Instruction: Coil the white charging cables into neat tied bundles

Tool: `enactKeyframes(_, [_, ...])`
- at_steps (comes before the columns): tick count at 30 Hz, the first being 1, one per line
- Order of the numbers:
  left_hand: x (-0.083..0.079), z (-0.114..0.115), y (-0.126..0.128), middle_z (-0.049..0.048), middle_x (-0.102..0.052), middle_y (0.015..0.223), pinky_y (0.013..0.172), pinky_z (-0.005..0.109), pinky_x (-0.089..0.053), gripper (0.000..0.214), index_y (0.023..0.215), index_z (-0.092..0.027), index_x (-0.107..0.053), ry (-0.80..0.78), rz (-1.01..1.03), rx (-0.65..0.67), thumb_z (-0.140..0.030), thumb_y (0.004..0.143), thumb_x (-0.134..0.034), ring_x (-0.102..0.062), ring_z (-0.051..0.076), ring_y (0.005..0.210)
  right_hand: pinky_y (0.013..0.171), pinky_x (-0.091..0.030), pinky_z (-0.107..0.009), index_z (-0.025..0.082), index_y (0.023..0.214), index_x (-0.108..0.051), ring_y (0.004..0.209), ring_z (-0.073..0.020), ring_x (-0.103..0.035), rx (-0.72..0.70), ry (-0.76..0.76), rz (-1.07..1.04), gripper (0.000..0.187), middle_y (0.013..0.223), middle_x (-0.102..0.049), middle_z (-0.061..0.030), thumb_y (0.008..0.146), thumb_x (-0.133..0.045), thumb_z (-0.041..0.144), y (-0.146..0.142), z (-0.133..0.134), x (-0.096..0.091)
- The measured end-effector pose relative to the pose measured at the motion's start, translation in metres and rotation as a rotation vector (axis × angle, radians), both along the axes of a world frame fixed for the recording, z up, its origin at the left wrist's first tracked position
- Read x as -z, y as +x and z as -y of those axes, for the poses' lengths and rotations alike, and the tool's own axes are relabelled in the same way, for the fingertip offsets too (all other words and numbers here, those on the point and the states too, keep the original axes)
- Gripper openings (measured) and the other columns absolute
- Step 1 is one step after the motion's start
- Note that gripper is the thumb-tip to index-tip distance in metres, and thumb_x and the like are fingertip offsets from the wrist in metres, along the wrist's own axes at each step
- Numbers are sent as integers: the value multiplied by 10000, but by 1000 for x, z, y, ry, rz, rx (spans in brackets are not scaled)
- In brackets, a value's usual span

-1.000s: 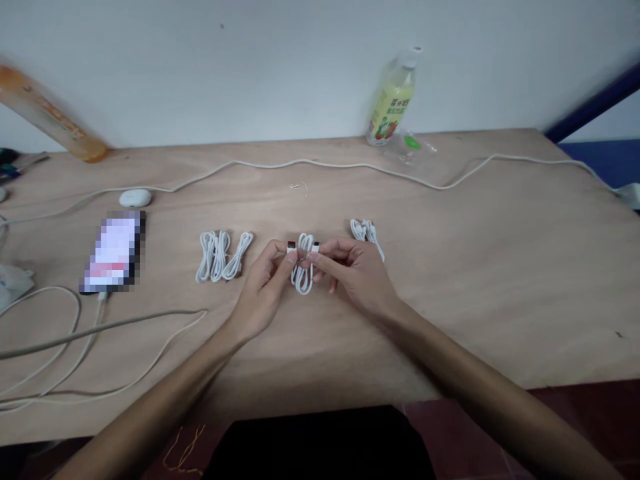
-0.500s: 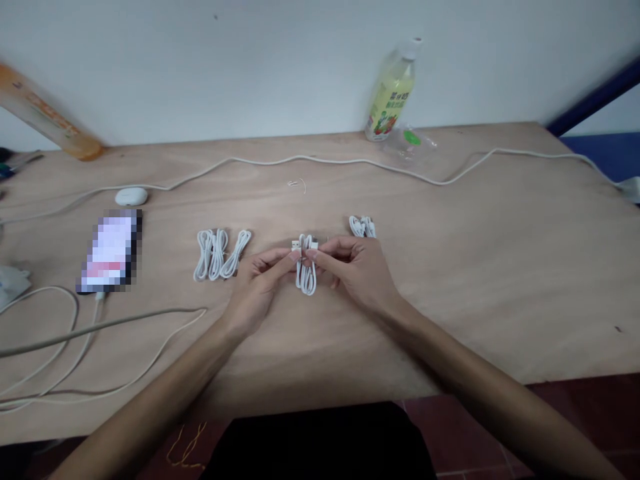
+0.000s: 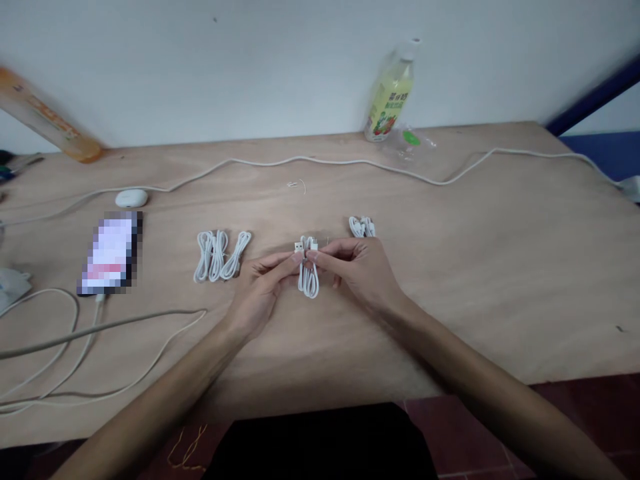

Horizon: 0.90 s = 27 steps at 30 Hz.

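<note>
Between my two hands is a white USB cable (image 3: 309, 283), folded into a loose coil with its plugs at the top. My left hand (image 3: 260, 287) pinches its left side by the metal-ended USB plug. My right hand (image 3: 367, 270) pinches the other side, thumb near the second plug; its curled fingers are partly hidden. To the left, several coiled white cables (image 3: 215, 257) lie on the wooden table (image 3: 475, 280). Just beyond my right hand lie more bundled white cables (image 3: 361, 227), their near part covered by the hand.
A phone (image 3: 111, 253) with a charging lead and a white earbud case (image 3: 131, 198) lie at left. A long white cord (image 3: 300, 159) crosses the back. A yellow drink bottle (image 3: 390, 100) and an orange bottle (image 3: 55, 120) lean by the wall. A small twist tie (image 3: 299, 185) lies mid-table.
The held cable has shifted slightly right and turned a little, so the right-hand plug shows more. Both hands keep their pinch.
</note>
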<state>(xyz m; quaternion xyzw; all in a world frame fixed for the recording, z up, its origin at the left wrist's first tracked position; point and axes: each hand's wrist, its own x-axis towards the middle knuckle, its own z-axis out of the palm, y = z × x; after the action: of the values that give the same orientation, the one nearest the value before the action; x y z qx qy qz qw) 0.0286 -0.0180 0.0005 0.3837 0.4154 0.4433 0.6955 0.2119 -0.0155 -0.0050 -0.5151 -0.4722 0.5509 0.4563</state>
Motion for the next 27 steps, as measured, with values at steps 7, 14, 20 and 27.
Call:
enactKeyframes(7, [0, 0, -1, 126, -891, 1047, 950, 439, -660, 299, 921, -189, -917, -6, 9, 17, -469, 827, -959, -831, 306, 1011, 456, -466, -233, 238, 776, -881, 605, -151, -663, -23, -3, -33, 221, 748, -825, -46, 806, -910, 454, 1, 0, 0])
enactKeyframes(14, [1, -2, -2, 127, -888, 1037, 961, 447, -657, 334, 957, -180, -912, 6, -1, 18, -488, 837, -957, -829, 303, 1011, 466, -483, -231, 238, 844, -894, 638, -155, -684, -58, 11, -38, 217, 800, -840, -48, 848, -873, 455, 1, 0, 1])
enactKeyframes(20, [2, -2, -2, 112, -889, 1026, 971, 443, -656, 345, 948, -190, -916, 11, -13, 23, -502, 814, -973, -823, 286, 982, 458, -484, -223, 225, 786, -862, 611, -147, -674, -65, 21, -41, 223, 750, -816, -40, 835, -882, 442, 1, 0, 2])
enactKeyframes(27, [4, -3, -3, 106, -883, 998, 926, 427, -664, 322, 919, -198, -912, 24, -1, 54, -505, 833, -959, -817, 270, 936, 473, -498, -236, 226, 781, -856, 593, -145, -667, -64, 29, -32, 241, 733, -811, -38, 833, -885, 459, 0, 0, 3])
